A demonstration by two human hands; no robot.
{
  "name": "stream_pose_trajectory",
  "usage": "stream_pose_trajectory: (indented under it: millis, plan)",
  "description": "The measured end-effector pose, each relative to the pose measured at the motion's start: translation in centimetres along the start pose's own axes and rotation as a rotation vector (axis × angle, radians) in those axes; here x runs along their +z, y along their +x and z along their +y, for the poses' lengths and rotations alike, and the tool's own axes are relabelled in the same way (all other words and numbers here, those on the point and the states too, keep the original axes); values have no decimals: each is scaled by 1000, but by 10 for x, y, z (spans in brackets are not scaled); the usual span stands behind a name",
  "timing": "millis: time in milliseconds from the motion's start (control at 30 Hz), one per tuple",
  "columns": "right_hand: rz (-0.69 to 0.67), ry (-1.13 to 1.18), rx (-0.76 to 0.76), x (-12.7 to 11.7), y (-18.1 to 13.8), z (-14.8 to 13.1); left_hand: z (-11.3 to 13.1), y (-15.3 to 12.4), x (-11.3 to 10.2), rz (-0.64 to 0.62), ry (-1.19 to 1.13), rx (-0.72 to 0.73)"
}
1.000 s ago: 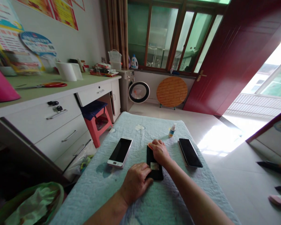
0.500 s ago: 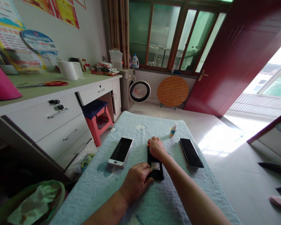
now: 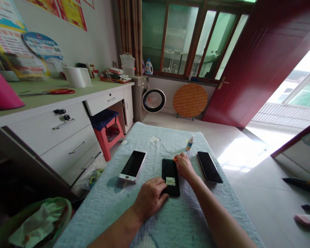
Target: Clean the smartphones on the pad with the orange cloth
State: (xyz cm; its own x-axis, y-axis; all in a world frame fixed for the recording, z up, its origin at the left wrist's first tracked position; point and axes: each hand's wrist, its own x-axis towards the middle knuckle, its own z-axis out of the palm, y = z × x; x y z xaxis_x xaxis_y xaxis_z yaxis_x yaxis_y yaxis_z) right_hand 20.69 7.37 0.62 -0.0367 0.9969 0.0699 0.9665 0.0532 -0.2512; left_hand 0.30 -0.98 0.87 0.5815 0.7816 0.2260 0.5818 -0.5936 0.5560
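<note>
A black phone (image 3: pixel 170 167) lies back side up on the quilted cover, with a pale label on its lower half. My left hand (image 3: pixel 152 193) grips its lower left edge, fingers on the back and thumb by the bottom end. At the phone's upper right corner is my right hand (image 3: pixel 184 166), closed around a small orange thing (image 3: pixel 175 159) that I cannot make out, mostly hidden by the fingers. To the left lies a white phone (image 3: pixel 133 166), dark screen up. On the right rests another dark-screened phone (image 3: pixel 210 167). A small spray bottle (image 3: pixel 190 143) stands beyond my right hand.
The pale blue quilted cover (image 3: pixel 149 237) spreads over the work surface. Left of it are a white desk (image 3: pixel 67 137), a red stool (image 3: pixel 107 143) and a green bin (image 3: pixel 67 210) with crumpled tissue. Behind stand a washing machine (image 3: pixel 138 89) and a round wooden tabletop (image 3: pixel 190 100).
My right hand has slid from the phone's top left across to its upper right corner, uncovering more of the back. My left hand keeps its hold on the lower left edge.
</note>
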Motion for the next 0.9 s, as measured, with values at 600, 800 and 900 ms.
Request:
stream_pose_trajectory:
  millis: [600,800,900]
  plan:
    - [-51,142,-25,-7,-115,-16,-9,-2,11,60,85,64]
    - [-93,277,-73,-29,-130,-16,-7,-1,9,78,95,81]
    - [-16,346,-120,-34,-125,-22,-7,0,7,81,79,80]
